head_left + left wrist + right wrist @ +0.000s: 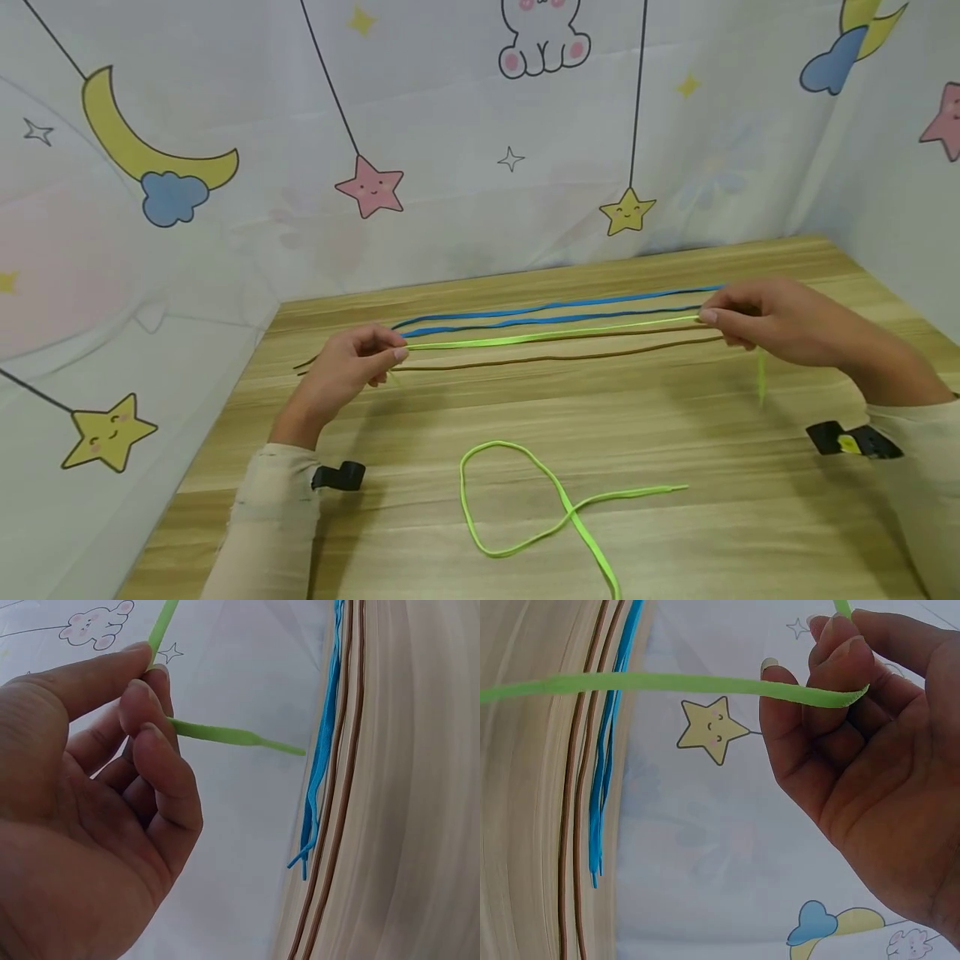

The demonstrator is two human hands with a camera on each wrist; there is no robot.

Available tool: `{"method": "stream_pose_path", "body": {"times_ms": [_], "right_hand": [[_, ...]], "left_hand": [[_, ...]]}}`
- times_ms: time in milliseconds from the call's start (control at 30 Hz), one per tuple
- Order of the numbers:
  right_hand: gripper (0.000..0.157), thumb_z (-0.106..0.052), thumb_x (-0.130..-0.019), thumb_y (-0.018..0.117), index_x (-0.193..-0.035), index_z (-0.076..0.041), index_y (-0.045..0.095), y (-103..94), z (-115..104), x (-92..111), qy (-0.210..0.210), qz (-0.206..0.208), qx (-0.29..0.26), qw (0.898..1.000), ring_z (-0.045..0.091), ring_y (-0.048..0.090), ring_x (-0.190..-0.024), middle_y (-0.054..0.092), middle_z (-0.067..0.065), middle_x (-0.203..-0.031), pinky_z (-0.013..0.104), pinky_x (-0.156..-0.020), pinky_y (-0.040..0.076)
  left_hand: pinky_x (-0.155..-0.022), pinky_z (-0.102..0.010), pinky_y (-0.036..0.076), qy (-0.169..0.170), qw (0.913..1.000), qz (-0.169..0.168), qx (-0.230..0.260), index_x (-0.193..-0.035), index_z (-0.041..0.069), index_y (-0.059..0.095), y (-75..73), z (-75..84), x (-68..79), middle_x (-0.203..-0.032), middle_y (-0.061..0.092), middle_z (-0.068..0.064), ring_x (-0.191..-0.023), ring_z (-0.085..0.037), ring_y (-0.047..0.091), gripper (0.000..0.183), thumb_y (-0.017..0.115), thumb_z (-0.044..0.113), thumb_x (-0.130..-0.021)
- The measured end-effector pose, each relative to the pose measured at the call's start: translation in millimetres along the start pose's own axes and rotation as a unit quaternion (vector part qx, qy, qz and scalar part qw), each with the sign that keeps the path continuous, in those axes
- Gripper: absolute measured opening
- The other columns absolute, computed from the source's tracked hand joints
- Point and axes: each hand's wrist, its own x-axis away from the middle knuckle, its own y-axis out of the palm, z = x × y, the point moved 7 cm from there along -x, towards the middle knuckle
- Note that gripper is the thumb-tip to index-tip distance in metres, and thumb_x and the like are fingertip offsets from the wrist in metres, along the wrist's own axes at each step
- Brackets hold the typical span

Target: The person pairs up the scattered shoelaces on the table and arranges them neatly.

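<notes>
A bright green shoelace [517,339] is stretched nearly straight above the table between the two hands. My left hand [341,375] pinches it near one end between thumb and fingers; in the left wrist view a short green tail [221,734] with a narrow tip sticks out past the fingers. My right hand [783,323] pinches the lace farther along, and its loose part [667,682] runs across the fingers in the right wrist view, hanging down in the head view. A second green shoelace [467,500] lies on the table in a loop that crosses itself.
Behind the held lace, blue laces [555,307] lie lengthwise on the wooden table [420,517], alongside brown laces [555,359]. A white curtain [465,108] printed with stars, moons and a cartoon animal hangs at the back and sides.
</notes>
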Motion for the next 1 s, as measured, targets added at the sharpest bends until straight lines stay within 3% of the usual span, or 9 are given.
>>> {"method": "stream_pose_path", "body": {"times_ms": [267, 567, 800, 1000], "right_hand": [[0.021, -0.036, -0.095, 0.052, -0.082, -0.022, 0.062, -0.3, 6.3, 1.6, 0.005, -0.006, 0.004, 1.0, 0.017, 0.048, -0.059, 0.049, 0.002, -0.066, 0.029, -0.051, 0.038], [0.017, -0.034, -0.095, 0.052, -0.096, -0.022, 0.064, 4.9, 19.7, 3.7, 0.005, -0.026, -0.003, 1.0, 0.017, 0.048, -0.063, 0.052, 0.003, -0.073, 0.029, -0.052, 0.04], [0.017, -0.03, -0.096, 0.052, -0.101, -0.017, 0.062, 6.3, 30.2, 0.9, -0.012, -0.038, 0.01, 0.999, 0.015, 0.049, -0.066, 0.053, 0.002, -0.077, 0.029, -0.054, 0.04], [0.015, -0.028, -0.095, 0.054, -0.098, -0.016, 0.063, 7.1, 41.8, -0.5, -0.014, -0.038, 0.01, 0.999, 0.015, 0.05, -0.068, 0.054, 0.001, -0.077, 0.028, -0.056, 0.041]], "left_hand": [[-0.061, -0.035, 0.046, -0.007, 1.0, 0.0, 0.004, -0.103, 0.009, 0.062, -2.2, -3.5, 1.6, -0.084, 0.051, -0.016, -0.069, -0.025, 0.048, 0.024, 0.061, 0.029, -0.091], [-0.065, -0.045, 0.045, -0.024, 0.9992, -0.026, 0.016, -0.103, 0.007, 0.062, 2.5, -20.2, 1.4, -0.081, 0.048, -0.01, -0.07, -0.024, 0.048, 0.031, 0.063, 0.035, -0.089], [-0.064, -0.044, 0.046, -0.044, 0.9986, -0.03, 0.004, -0.104, 0.003, 0.062, 2.7, -28.5, 4.5, -0.082, 0.049, -0.016, -0.068, -0.025, 0.049, 0.032, 0.063, 0.031, -0.089], [-0.064, -0.042, 0.046, -0.067, 0.9974, -0.025, -0.013, -0.104, 0.006, 0.063, 3.2, -39.7, 4.0, -0.087, 0.052, -0.019, -0.069, -0.025, 0.05, 0.03, 0.064, 0.032, -0.088]]}}
